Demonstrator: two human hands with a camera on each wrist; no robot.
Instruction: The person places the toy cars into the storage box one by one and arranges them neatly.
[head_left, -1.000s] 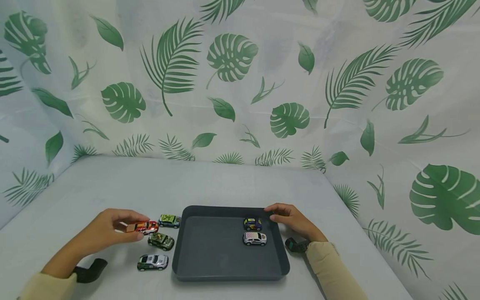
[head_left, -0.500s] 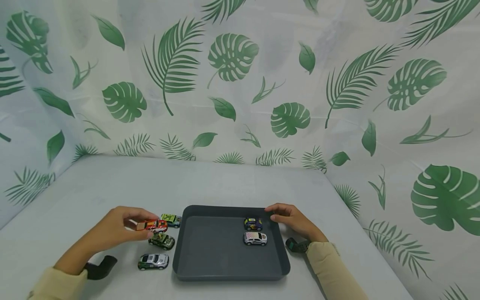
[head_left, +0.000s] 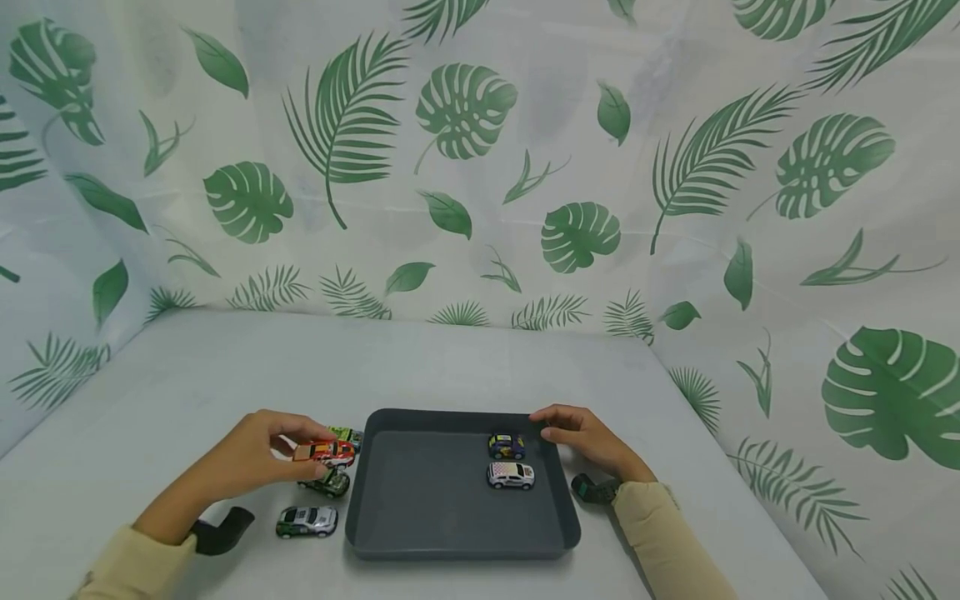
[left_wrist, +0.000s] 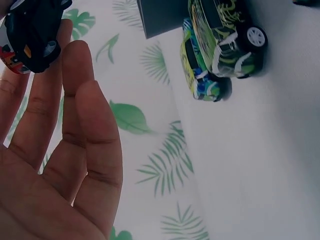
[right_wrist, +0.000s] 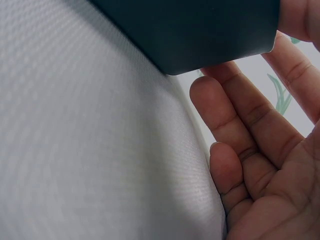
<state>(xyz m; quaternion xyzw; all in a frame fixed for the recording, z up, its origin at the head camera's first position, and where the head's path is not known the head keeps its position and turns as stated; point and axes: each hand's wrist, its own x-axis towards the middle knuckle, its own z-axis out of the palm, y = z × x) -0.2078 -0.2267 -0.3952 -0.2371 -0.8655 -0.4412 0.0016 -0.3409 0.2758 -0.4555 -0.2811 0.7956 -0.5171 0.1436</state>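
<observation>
Red toy car point(head_left: 336, 452), narrowly pinched by our left hand point(head_left: 255, 454) left of the tray point(head_left: 435, 504) our right hand point(head_left: 588, 436) grips: we advise level handling.

The left hand point(head_left: 255, 456) has carried the red car point(head_left: 330, 452) nearer the tray point(head_left: 442, 508).

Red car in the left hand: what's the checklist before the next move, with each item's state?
1. Red car pinched by the left hand: ok.
2. Lifted: ok, underside showing in the left wrist view.
3. Over the tray: not ok, left of it.
4. Bare space for it: ok, the tray's left part.
5. Tray held firmly by the right hand: cannot tell; hand at its far right corner.
</observation>
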